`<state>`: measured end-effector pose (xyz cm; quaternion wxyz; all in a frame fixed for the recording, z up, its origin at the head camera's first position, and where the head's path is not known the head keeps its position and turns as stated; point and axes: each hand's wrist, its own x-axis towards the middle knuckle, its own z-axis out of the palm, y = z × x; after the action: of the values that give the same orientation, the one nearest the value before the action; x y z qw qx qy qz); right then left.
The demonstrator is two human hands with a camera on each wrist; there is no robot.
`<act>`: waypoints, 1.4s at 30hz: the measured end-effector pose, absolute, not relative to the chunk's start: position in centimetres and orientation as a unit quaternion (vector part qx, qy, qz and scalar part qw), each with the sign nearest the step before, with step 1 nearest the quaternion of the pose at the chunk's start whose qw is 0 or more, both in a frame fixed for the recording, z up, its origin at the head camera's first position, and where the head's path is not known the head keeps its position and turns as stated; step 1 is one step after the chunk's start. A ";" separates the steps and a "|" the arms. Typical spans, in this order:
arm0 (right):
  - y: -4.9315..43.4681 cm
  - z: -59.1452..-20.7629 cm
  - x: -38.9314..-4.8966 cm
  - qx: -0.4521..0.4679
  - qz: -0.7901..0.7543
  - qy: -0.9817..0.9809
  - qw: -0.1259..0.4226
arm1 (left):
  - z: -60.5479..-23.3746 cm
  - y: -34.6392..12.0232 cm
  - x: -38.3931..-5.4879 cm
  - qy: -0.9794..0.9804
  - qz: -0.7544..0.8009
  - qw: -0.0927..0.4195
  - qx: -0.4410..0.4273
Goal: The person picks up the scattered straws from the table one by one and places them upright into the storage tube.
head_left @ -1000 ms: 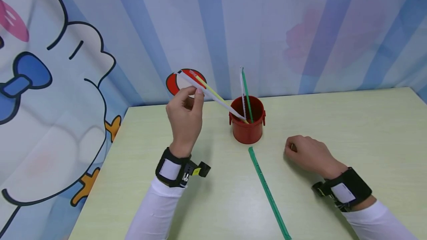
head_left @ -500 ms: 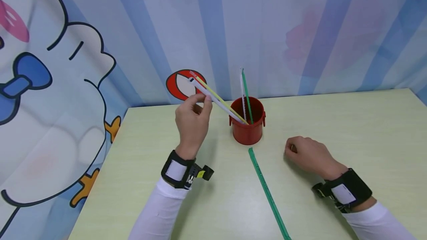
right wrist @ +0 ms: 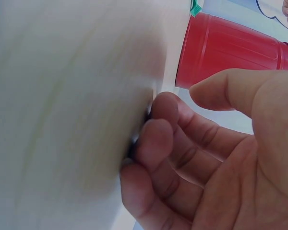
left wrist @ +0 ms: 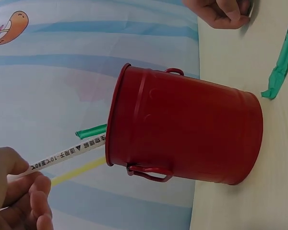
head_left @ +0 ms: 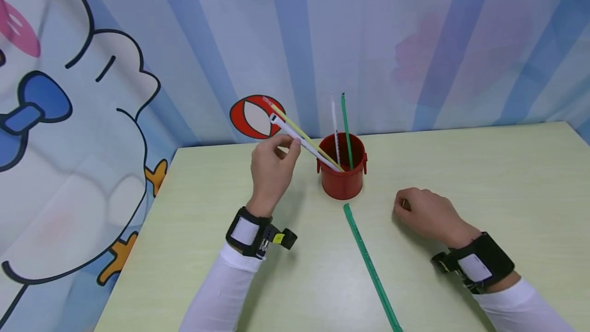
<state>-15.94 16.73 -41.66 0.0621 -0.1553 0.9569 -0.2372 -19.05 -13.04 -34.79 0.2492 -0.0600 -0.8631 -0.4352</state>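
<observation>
My left hand (head_left: 274,173) pinches a white wrapped drinking straw (head_left: 290,130) between thumb and fingers. The straw slants, its lower end inside a small red bucket (head_left: 342,184). Printed lettering runs along the white straw (left wrist: 69,154) in the left wrist view. Close beside it, a yellow straw (head_left: 304,137) leans out over the same side of the rim. Another white straw (head_left: 335,124) and a green straw (head_left: 345,117) stand nearly upright in the bucket. My right hand (head_left: 428,214) rests on the table with loosely curled fingers, holding nothing.
A longer green wrapped straw (head_left: 371,265) lies on the pale table (head_left: 507,183) in front of the bucket, running toward the near edge. Behind the table hangs a striped blue cloth (head_left: 369,40) with cartoon prints.
My left hand has moved right and slightly down, bringing the white straw lower beside the yellow one. The green straw in the bucket has shifted a little right. My right hand stays still.
</observation>
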 end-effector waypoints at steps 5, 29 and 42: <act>16.7 -41.5 -15.9 -0.155 -0.236 0.957 0.062 | -34.9 -13.0 -19.2 -0.870 -0.441 0.212 -0.058; 16.5 -41.3 -16.0 -0.154 -0.233 0.957 0.075 | -36.8 -14.4 -18.2 -0.938 -0.338 0.030 -0.063; 16.7 -40.7 -15.7 -0.146 -0.235 0.957 0.085 | -39.0 -14.7 -17.4 -0.966 -0.227 -0.100 -0.074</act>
<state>-15.73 16.68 -40.71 0.0850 -0.1463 0.9572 -0.2346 -17.39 -14.69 -39.01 -0.1003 -0.0743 -0.9658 -0.2274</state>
